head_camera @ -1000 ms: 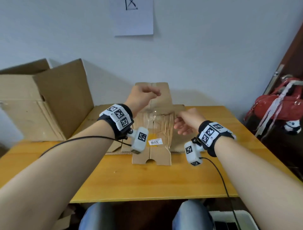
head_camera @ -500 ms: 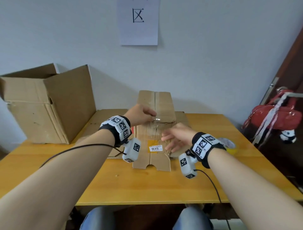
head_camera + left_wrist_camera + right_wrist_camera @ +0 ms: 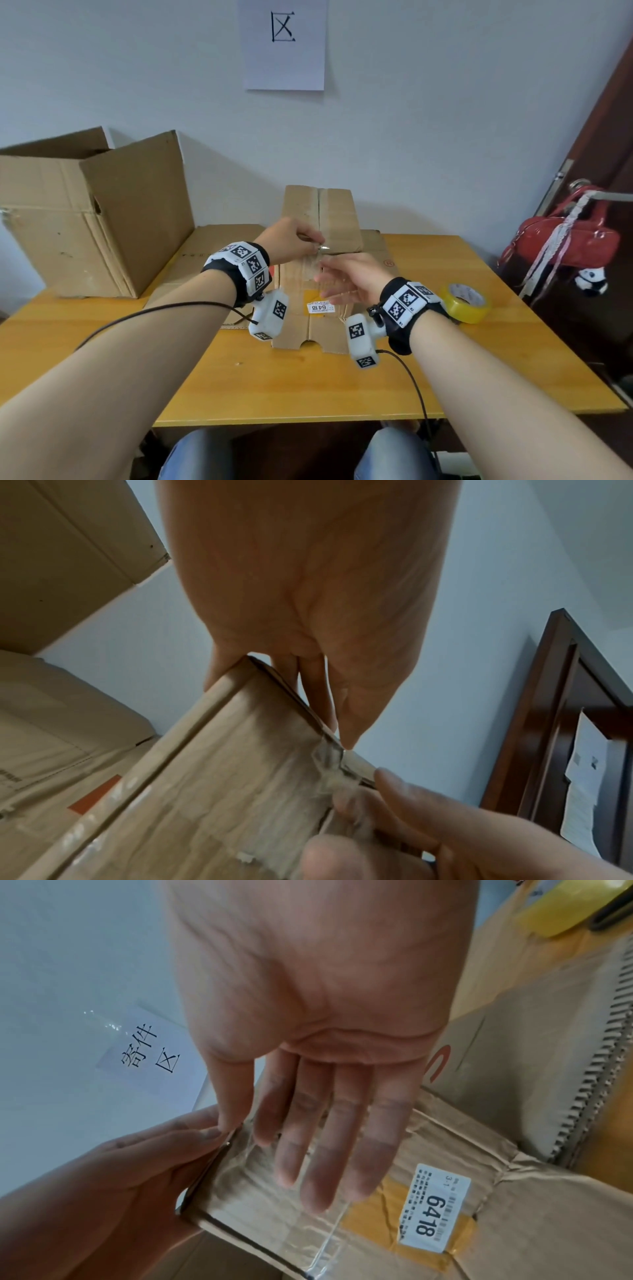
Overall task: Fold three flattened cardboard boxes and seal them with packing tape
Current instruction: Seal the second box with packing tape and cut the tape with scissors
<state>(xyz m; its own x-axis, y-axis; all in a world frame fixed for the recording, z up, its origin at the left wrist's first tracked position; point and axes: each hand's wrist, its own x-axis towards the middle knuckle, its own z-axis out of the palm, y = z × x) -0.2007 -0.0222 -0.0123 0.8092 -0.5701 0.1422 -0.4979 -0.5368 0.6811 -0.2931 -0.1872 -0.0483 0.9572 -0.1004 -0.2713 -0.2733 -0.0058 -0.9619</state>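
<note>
A small cardboard box stands in the middle of the table, its near face wrinkled with clear tape and bearing a white "6418" label. My left hand grips the box's top edge, fingers curled over it and thumb on the near side. My right hand lies with straight fingers flat on the taped face, just right of the left hand. A yellow packing tape roll rests on the table to the right of my right wrist.
A large open cardboard box stands at the back left. Flattened cardboard lies under and beside the small box. A red bag hangs by a dark door at the right. The wooden table ends just before my knees.
My right hand has moved left and up from the box's right side onto its taped face, fingers now straight. My left hand keeps its hold on the top edge. The head view tilted up.
</note>
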